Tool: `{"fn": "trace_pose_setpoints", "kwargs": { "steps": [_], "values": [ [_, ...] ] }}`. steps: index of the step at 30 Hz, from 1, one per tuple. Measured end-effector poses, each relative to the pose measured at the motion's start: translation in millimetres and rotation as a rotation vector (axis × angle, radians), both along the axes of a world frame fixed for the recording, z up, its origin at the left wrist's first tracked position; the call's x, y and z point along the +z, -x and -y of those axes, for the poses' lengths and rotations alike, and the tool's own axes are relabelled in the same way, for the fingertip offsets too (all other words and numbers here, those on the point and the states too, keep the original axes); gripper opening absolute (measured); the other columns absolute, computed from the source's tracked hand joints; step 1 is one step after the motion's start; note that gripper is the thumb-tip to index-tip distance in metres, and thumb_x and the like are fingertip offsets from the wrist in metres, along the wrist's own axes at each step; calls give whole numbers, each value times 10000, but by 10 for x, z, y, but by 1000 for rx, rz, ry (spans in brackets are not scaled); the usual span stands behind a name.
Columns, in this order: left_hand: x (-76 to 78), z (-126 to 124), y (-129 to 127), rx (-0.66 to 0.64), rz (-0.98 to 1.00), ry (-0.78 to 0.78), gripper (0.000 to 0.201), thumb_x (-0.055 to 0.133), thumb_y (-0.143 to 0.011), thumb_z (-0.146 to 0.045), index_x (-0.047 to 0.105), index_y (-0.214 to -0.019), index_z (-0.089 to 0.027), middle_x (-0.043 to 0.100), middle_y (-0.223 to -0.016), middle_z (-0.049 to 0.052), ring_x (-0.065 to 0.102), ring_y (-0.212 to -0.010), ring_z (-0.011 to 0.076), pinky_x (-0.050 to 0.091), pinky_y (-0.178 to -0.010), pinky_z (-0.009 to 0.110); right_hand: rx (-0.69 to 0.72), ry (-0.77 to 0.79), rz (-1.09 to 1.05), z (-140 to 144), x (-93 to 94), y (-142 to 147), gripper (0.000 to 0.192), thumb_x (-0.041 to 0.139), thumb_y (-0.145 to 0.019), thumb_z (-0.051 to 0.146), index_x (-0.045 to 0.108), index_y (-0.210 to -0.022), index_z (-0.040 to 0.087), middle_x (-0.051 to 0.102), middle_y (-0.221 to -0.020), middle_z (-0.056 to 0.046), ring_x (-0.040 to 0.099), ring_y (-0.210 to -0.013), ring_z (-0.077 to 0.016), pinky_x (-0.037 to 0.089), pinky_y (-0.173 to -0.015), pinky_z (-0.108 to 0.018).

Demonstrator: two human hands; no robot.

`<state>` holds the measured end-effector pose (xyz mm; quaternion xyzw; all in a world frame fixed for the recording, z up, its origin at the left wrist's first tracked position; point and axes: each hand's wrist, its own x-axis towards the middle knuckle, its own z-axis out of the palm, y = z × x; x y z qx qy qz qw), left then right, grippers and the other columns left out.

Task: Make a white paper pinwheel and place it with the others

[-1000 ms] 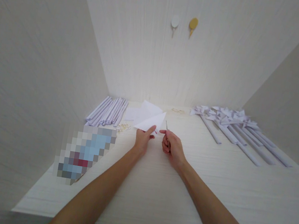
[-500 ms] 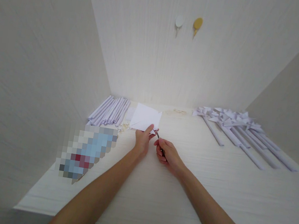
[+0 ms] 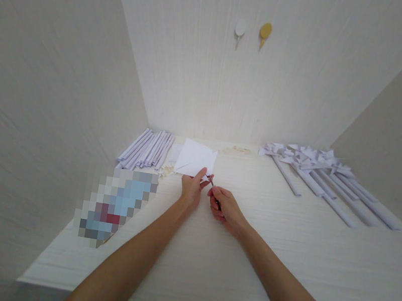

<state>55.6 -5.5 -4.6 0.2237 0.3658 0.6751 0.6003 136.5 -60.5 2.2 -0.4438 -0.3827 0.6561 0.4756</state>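
My left hand (image 3: 191,190) is closed on the near edge of a white square sheet of paper (image 3: 197,157), thumb on top and fingers beneath. A slit shows near the sheet's lower left corner. Just to the right, my right hand (image 3: 225,206) grips what looks like a pair of scissors (image 3: 219,205) with dark handles. Their thin metal blades reach the sheet's near right corner, close to my left fingertips. Most of the handles are hidden in my fingers.
Rolled paper tubes (image 3: 151,148) lie at the back left, beside small scraps (image 3: 166,170). Several paper pinwheels on paper sticks (image 3: 311,178) are piled at the back right. A blurred-out blue item (image 3: 128,197) lies front left. White (image 3: 240,27) and yellow (image 3: 266,30) hooks hang on the back wall.
Both hands stay in nearly the same place at the sheet. The scissors' blades have shifted slightly at the paper's corner; the rest looks the same.
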Motion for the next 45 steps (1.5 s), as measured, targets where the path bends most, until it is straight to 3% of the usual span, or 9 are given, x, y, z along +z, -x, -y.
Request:
{"fn": "trace_pose_setpoints", "kwargs": {
  "steps": [45],
  "values": [
    [-35,16,-40,18,-51,30,161,680,-567,-162,545,-635,-108,575,-602,-5,596,-510,109,443,-469,208,-52,-3,9,-19,-24,30,205,459,-731,366,420,-636,189,320,-340,118,197,-245,-24,76,-276,-173]
  ]
}}
